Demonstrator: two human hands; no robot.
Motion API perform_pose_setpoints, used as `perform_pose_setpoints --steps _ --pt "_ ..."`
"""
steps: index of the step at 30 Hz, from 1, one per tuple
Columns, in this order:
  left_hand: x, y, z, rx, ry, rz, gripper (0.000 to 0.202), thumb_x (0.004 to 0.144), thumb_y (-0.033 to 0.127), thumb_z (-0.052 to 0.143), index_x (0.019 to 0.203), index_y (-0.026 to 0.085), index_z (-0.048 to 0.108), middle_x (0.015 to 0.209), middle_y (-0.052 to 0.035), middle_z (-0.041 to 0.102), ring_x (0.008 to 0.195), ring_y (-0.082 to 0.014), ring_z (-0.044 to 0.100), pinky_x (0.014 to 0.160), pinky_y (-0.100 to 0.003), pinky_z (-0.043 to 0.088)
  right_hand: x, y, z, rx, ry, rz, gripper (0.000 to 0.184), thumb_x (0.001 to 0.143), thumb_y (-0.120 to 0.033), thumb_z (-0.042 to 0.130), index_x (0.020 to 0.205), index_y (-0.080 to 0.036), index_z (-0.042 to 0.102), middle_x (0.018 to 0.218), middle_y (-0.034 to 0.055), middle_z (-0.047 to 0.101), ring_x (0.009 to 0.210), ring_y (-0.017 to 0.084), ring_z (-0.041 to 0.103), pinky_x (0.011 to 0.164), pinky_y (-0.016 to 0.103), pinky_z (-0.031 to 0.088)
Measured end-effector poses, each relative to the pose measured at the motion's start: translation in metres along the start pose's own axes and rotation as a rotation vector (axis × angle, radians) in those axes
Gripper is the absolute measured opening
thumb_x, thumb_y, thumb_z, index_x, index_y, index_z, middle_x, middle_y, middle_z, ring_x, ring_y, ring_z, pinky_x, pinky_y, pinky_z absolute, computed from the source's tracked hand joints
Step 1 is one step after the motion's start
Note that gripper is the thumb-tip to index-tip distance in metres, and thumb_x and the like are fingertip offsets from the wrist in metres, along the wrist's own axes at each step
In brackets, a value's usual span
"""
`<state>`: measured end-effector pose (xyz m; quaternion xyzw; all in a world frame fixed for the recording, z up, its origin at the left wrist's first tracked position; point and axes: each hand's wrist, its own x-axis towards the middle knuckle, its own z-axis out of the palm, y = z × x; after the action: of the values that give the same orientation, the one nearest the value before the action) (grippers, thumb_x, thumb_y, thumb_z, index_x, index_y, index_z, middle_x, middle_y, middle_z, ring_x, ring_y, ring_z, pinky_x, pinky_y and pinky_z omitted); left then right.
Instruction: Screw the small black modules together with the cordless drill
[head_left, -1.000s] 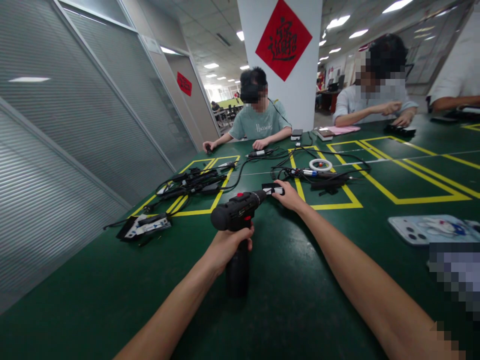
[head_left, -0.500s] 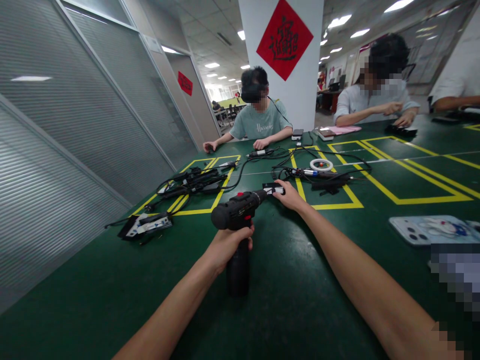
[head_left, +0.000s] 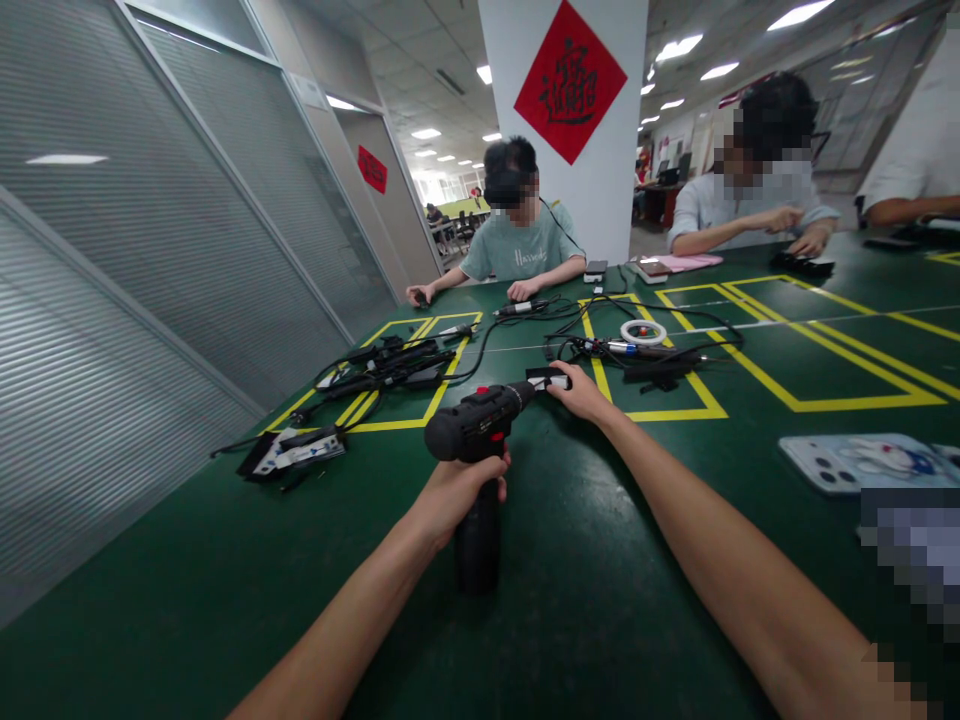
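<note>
My left hand is wrapped round the grip of a black cordless drill with red buttons. The drill stands upright, its chuck pointing away and to the right. At the chuck's tip is a small black and white piece, whose kind I cannot make out. My right hand pinches that piece from its right side, thumb and fingers partly hidden. The bit is too small to tell whether it touches the piece.
Black cables and tools lie bundled at the left, behind a black and white packet. Right of centre are a white ring and a pen-like tool. A phone lies at the right. Co-workers sit across the green table.
Almost nothing differs. The whole view has shifted very slightly; both hands keep their hold on the drill and the small piece.
</note>
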<state>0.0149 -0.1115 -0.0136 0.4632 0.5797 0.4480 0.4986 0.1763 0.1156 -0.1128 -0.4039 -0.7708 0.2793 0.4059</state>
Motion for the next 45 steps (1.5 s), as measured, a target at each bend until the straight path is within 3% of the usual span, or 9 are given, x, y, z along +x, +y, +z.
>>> perform_pose_setpoints --steps 45 --pt "-0.0015 0.0040 0.0026 0.014 0.054 -0.039 0.026 0.067 0.028 0.064 0.087 0.012 0.063 0.076 -0.0052 0.063 0.054 -0.0127 0.055 0.058 -0.027 0.042 -0.0022 -0.0021 0.0003 -0.021 0.025 -0.024 0.047 0.079 -0.031 0.059 0.125 -0.021 0.052 0.114 0.0083 0.053 0.106 0.020 0.054 0.097 0.035 0.040"
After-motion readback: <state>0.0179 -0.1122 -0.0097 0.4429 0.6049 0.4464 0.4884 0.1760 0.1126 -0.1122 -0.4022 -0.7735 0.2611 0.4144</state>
